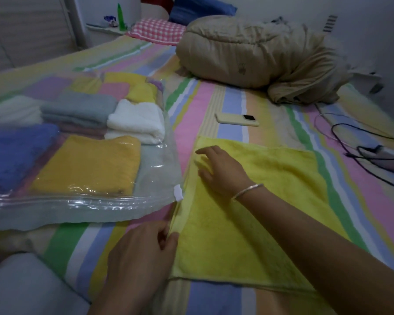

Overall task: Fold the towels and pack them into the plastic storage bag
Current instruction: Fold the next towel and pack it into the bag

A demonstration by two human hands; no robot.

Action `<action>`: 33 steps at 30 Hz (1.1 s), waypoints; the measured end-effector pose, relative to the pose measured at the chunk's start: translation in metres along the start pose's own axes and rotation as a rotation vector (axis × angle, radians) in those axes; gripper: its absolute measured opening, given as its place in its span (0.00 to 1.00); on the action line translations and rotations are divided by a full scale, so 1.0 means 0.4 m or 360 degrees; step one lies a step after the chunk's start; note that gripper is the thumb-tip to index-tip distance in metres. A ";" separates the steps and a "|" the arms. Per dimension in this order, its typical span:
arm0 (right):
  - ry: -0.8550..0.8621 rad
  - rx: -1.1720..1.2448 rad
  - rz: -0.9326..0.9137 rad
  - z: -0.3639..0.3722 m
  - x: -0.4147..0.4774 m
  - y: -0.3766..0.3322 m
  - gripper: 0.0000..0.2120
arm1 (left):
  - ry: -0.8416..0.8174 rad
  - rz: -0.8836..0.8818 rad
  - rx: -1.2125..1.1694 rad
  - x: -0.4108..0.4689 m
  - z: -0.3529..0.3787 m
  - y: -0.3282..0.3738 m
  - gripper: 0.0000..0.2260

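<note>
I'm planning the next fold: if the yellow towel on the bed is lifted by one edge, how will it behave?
The yellow towel will probably drape limply: it lies flat, following the bedsheet. It looks thin, so likely light. Its terry nap should grip rather than slide where the left hand pinches its edge.

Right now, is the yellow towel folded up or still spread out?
Mostly spread: the yellow towel lies flat on the bed, not yet a compact bundle. The left hand pinches its near-left edge; the right hand rests flat on it.

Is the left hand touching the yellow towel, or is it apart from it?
Touching. The head view shows the left hand pinching the yellow towel's left edge between thumb and fingers.
</note>
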State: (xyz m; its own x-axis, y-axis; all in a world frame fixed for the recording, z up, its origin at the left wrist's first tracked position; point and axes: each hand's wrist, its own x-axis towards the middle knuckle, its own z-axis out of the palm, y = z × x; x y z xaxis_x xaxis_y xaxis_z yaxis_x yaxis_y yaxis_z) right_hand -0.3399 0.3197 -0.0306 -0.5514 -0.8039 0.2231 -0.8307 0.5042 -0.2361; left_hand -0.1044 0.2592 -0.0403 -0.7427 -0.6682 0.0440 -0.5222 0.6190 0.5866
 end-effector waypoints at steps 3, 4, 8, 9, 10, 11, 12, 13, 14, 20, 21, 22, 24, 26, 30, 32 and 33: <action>-0.0031 0.0076 0.0187 -0.043 -0.159 0.022 0.23 | 0.0046 -0.0055 0.0020 -0.011 0.016 0.016 0.14; -0.0018 0.0043 0.0255 -0.056 -0.227 0.037 0.23 | 0.0064 -0.0070 0.0026 -0.014 0.021 0.025 0.14; 0.0227 -0.0263 0.0651 -0.105 -0.479 0.115 0.19 | 0.0053 -0.0087 0.0107 -0.026 0.043 0.048 0.19; 0.0263 -0.0273 0.0844 -0.120 -0.524 0.131 0.19 | 0.0047 -0.0073 0.0136 -0.028 0.049 0.052 0.20; 0.0276 -0.0231 0.1050 -0.137 -0.558 0.143 0.19 | 0.0050 -0.0056 0.0163 -0.029 0.055 0.056 0.20; 0.0280 -0.0161 0.1237 -0.153 -0.584 0.152 0.21 | 0.0059 -0.0043 0.0196 -0.031 0.060 0.061 0.20; 0.0285 -0.0111 0.1380 -0.168 -0.602 0.156 0.22 | 0.0066 -0.0030 0.0226 -0.031 0.065 0.063 0.19; 0.0280 -0.0098 0.1467 -0.179 -0.615 0.160 0.23 | 0.0061 -0.0011 0.0246 -0.028 0.069 0.062 0.19; 0.0249 -0.0101 0.1517 -0.187 -0.625 0.164 0.23 | 0.0041 0.0010 0.0259 -0.023 0.071 0.059 0.18; 0.0048 0.0400 0.1584 -0.241 -0.662 0.159 0.20 | -0.0005 0.0157 0.0293 0.013 0.028 0.041 0.20; 0.0056 0.0404 0.1573 -0.251 -0.670 0.150 0.18 | 0.0005 0.0186 0.0332 0.016 0.020 0.038 0.20; 0.0053 0.0377 0.1542 -0.257 -0.677 0.140 0.17 | -0.0005 0.0206 0.0368 0.018 0.013 0.035 0.22; -0.0014 0.0273 0.1475 -0.255 -0.687 0.125 0.17 | -0.0051 0.0218 0.0437 0.016 0.003 0.031 0.26; -0.0108 0.0244 0.1490 -0.253 -0.686 0.122 0.19 | -0.0048 0.0213 0.0475 0.013 -0.001 0.029 0.25; -0.0104 0.0635 0.1685 -0.273 -0.661 0.155 0.20 | -0.0017 0.0209 0.0505 0.016 0.001 0.027 0.20; -0.0044 0.0967 0.1718 -0.277 -0.652 0.166 0.16 | -0.0024 0.0213 0.0448 0.024 0.007 0.018 0.20; -0.0002 0.1100 0.1743 -0.277 -0.654 0.169 0.14 | -0.0024 0.0210 0.0432 0.028 0.013 0.010 0.19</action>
State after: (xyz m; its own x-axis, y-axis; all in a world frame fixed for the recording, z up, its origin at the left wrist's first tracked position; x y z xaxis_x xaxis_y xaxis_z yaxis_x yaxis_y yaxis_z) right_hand -0.2604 0.5992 -0.0003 -0.9146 -0.0791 -0.3965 0.2625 0.6297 -0.7311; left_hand -0.1171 0.2564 -0.0417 -0.8167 -0.5696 0.0922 -0.5122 0.7893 0.3387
